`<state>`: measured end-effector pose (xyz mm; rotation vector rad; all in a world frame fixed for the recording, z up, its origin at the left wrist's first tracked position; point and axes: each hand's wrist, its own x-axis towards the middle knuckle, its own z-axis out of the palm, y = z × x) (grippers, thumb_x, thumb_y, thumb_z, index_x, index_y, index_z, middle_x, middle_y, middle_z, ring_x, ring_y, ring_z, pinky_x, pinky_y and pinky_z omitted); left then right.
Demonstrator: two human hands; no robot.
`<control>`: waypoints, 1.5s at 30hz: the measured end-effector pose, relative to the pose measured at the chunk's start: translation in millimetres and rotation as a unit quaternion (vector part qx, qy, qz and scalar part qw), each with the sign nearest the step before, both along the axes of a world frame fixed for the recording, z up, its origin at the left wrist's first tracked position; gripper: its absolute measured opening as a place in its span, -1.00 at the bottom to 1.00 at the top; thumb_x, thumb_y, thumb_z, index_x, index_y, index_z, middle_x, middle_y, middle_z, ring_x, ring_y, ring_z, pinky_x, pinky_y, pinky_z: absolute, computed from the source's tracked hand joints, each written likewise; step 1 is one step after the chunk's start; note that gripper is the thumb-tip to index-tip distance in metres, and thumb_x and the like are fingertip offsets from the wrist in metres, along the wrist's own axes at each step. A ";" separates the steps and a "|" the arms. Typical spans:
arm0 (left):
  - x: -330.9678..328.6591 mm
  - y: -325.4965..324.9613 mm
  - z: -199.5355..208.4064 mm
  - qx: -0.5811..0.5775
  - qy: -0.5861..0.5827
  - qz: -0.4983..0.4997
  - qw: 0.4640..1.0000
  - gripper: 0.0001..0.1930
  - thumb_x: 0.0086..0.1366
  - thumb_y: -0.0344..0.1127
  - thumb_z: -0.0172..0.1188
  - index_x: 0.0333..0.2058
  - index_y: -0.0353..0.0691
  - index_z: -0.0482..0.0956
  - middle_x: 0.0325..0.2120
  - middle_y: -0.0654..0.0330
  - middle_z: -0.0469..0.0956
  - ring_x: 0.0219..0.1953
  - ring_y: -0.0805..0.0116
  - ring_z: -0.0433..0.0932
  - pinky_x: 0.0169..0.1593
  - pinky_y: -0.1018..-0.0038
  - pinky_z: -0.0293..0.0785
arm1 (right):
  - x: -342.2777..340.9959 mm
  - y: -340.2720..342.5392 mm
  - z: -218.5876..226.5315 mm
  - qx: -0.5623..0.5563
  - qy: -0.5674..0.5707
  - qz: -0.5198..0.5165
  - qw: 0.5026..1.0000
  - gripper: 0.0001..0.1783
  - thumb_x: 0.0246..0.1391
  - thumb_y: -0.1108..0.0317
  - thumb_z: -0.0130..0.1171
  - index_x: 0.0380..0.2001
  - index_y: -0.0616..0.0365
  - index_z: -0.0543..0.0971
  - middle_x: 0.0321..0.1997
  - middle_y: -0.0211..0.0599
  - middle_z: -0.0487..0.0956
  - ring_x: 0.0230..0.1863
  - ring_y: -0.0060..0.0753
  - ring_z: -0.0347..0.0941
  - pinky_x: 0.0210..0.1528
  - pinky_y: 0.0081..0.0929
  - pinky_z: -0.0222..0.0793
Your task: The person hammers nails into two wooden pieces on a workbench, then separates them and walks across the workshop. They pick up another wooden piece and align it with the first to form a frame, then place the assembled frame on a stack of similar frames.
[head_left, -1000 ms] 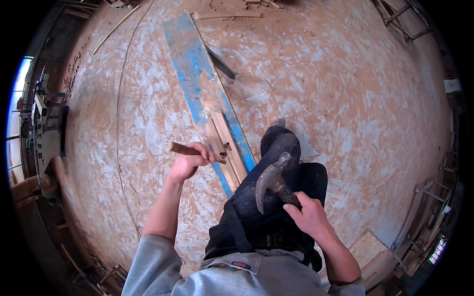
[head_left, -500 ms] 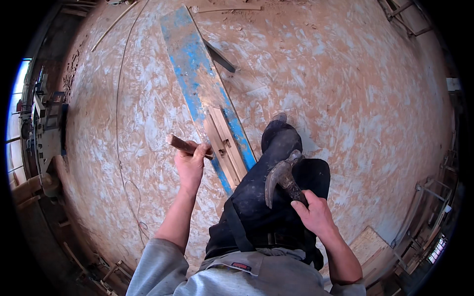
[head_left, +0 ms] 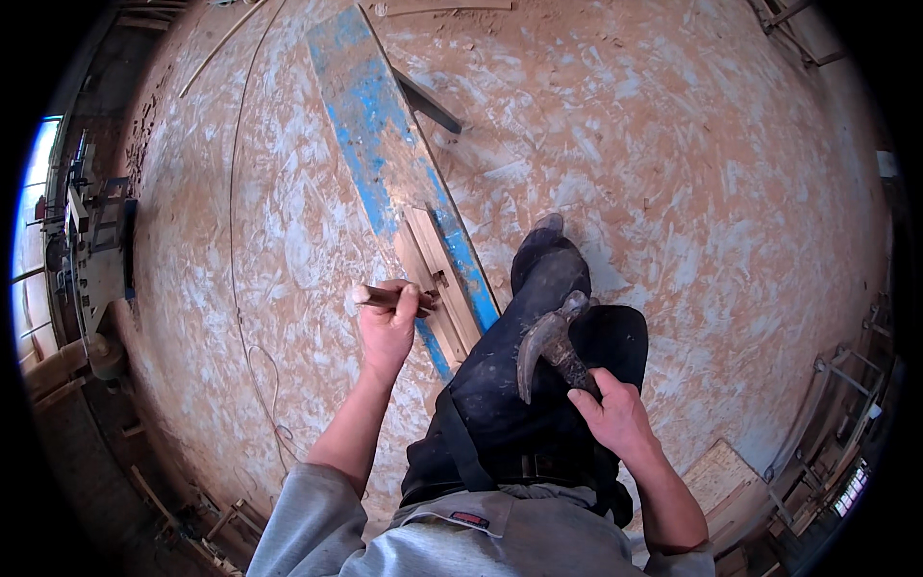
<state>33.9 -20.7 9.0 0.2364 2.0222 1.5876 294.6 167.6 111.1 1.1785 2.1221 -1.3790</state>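
My left hand [head_left: 387, 337] is closed around a chisel, its round wooden handle [head_left: 370, 296] poking out to the left. The chisel's dark working end points right, over the left edge of pale wooden pieces [head_left: 420, 252]; whether it touches them I cannot tell. These pieces lie lengthwise side by side on a narrow bench [head_left: 361, 106] with worn blue paint. A small dark notch [head_left: 440, 280] is cut into the wood near the chisel. Over my thigh, my right hand [head_left: 617, 415] grips a claw hammer [head_left: 548, 344] by its handle, its curved claw turned to the left.
A dark bench leg [head_left: 430, 103] slants out at the bench's far right side. A thin cable [head_left: 234, 212] runs along the stained floor on the left. Machinery [head_left: 96, 250] stands at the left rim, metal frames [head_left: 846, 404] at the right. A board [head_left: 716, 476] lies lower right.
My left hand has moved right with the chisel, bringing its working end over the wooden pieces. The right hand and the hammer have stayed nearly where they were.
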 end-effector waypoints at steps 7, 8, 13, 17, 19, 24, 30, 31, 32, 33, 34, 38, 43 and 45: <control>14.1 -0.2 -16.6 0.034 0.042 0.093 0.994 -0.84 0.39 -0.35 0.13 -0.33 -0.33 0.46 -0.49 0.05 0.63 -0.46 0.34 0.61 -0.35 0.46 0.55 | 1.0 0.5 -3.5 -0.002 0.014 -0.002 1.000 -0.60 0.12 0.09 0.25 -0.24 0.25 0.48 -0.52 0.13 0.53 -0.39 0.24 0.51 -0.38 -0.10 0.40; 12.6 2.2 -17.5 0.040 0.033 0.121 0.991 -0.84 0.40 -0.35 0.13 -0.34 -0.33 0.46 -0.49 0.05 0.63 -0.46 0.34 0.61 -0.35 0.46 0.55 | 2.1 -0.3 -5.0 -0.001 0.017 -0.002 1.000 -0.60 0.12 0.09 0.25 -0.24 0.25 0.48 -0.52 0.12 0.53 -0.40 0.24 0.51 -0.39 -0.10 0.39; 11.0 0.8 -21.9 -0.025 0.083 0.031 0.996 -0.83 0.37 -0.34 0.18 -0.36 -0.33 0.47 -0.54 0.13 0.60 -0.48 0.40 0.60 -0.37 0.49 0.54 | 5.3 -1.5 -7.9 -0.001 0.011 0.000 1.000 -0.60 0.11 0.11 0.26 -0.27 0.27 0.48 -0.55 0.11 0.52 -0.43 0.22 0.51 -0.41 -0.11 0.38; 18.0 2.4 -22.9 -0.093 0.170 -0.005 0.981 -0.83 0.26 -0.35 0.32 -0.42 -0.30 0.54 -0.55 0.16 0.61 -0.47 0.45 0.60 -0.35 0.53 0.50 | 5.6 -3.1 -10.5 0.002 0.017 -0.001 1.000 -0.61 0.11 0.11 0.26 -0.29 0.27 0.48 -0.55 0.11 0.51 -0.44 0.21 0.51 -0.42 -0.11 0.38; 21.3 -2.7 -28.2 -0.123 0.233 -0.031 0.964 -0.81 0.28 -0.29 0.30 -0.43 -0.27 0.55 -0.52 0.11 0.62 -0.44 0.31 0.65 -0.33 0.48 0.53 | 5.2 -3.7 -10.4 0.002 0.020 -0.005 1.000 -0.60 0.10 0.11 0.27 -0.29 0.28 0.47 -0.55 0.11 0.51 -0.43 0.21 0.51 -0.42 -0.11 0.38; 35.7 -12.2 -32.8 -0.088 0.206 -0.026 0.974 -0.74 0.34 -0.19 0.22 -0.40 -0.28 0.57 -0.40 0.12 0.66 -0.32 0.31 0.66 -0.21 0.41 0.56 | 6.6 -6.1 -12.0 -0.002 0.024 -0.004 1.000 -0.59 0.10 0.10 0.27 -0.25 0.28 0.49 -0.53 0.12 0.52 -0.42 0.22 0.52 -0.41 -0.11 0.39; 46.4 -25.4 -22.2 0.047 -0.042 0.114 0.991 -0.74 0.41 -0.24 0.09 -0.21 -0.40 0.51 -0.10 -0.06 0.59 -0.03 0.19 0.58 0.06 0.29 0.51 | 12.1 -8.6 -14.4 0.017 0.044 -0.004 0.999 -0.58 0.09 0.09 0.28 -0.22 0.27 0.50 -0.53 0.12 0.53 -0.42 0.22 0.52 -0.41 -0.10 0.40; 45.1 -27.0 -19.8 0.085 -0.076 0.137 0.984 -0.73 0.42 -0.26 0.07 -0.17 -0.42 0.49 -0.07 -0.10 0.56 0.01 0.15 0.56 0.10 0.27 0.50 | 14.0 -10.1 -15.8 0.018 0.043 0.001 0.999 -0.58 0.09 0.09 0.28 -0.23 0.27 0.50 -0.54 0.11 0.54 -0.42 0.22 0.52 -0.41 -0.09 0.40; 40.3 -27.6 -17.9 0.084 -0.055 0.109 0.989 -0.74 0.42 -0.29 0.05 -0.10 -0.41 0.45 -0.11 -0.12 0.58 -0.01 0.11 0.57 0.12 0.24 0.49 | 16.1 -11.3 -18.0 0.019 0.040 0.001 0.999 -0.58 0.09 0.09 0.27 -0.23 0.26 0.50 -0.53 0.11 0.54 -0.42 0.22 0.52 -0.41 -0.09 0.40; 40.0 -27.0 -15.4 0.079 -0.044 0.109 0.990 -0.73 0.41 -0.31 0.08 -0.07 -0.41 0.43 -0.14 -0.09 0.60 -0.02 0.14 0.58 0.11 0.27 0.49 | 18.6 -12.2 -20.3 0.021 0.038 0.001 0.999 -0.58 0.10 0.08 0.27 -0.23 0.26 0.50 -0.53 0.11 0.54 -0.42 0.21 0.52 -0.41 -0.09 0.40; 35.4 -19.7 -8.9 0.072 -0.032 0.102 0.992 -0.77 0.39 -0.33 0.11 -0.11 -0.40 0.46 -0.18 -0.04 0.62 -0.07 0.20 0.60 0.05 0.29 0.52 | 19.5 -11.7 -21.4 0.022 0.037 0.003 0.999 -0.58 0.10 0.08 0.27 -0.24 0.26 0.50 -0.53 0.11 0.54 -0.42 0.21 0.52 -0.41 -0.09 0.40; 29.4 -1.9 -3.7 -0.047 0.151 -0.020 0.987 -0.87 0.30 -0.38 0.23 -0.26 -0.33 0.55 -0.37 0.08 0.67 -0.29 0.34 0.65 -0.19 0.37 0.58 | 23.3 -10.9 -19.2 0.014 0.025 0.003 1.000 -0.59 0.10 0.08 0.26 -0.24 0.25 0.50 -0.54 0.10 0.54 -0.42 0.21 0.52 -0.41 -0.09 0.40; 32.7 13.3 -10.5 -0.178 0.325 -0.057 0.927 -0.89 0.25 -0.37 0.29 -0.37 -0.28 0.59 -0.52 0.07 0.60 -0.43 0.32 0.63 -0.32 0.46 0.52 | 22.3 -11.0 -16.3 0.031 0.042 0.002 0.999 -0.60 0.10 0.09 0.27 -0.29 0.25 0.49 -0.56 0.08 0.52 -0.44 0.21 0.52 -0.43 -0.10 0.39; 34.6 5.8 -22.8 -0.174 0.251 -0.019 0.952 -0.89 0.28 -0.38 0.25 -0.38 -0.29 0.58 -0.50 0.10 0.62 -0.41 0.35 0.63 -0.30 0.47 0.53 | 22.4 -11.7 -13.8 0.021 0.028 -0.003 0.999 -0.60 0.10 0.09 0.26 -0.31 0.25 0.48 -0.57 0.08 0.52 -0.44 0.21 0.52 -0.44 -0.10 0.39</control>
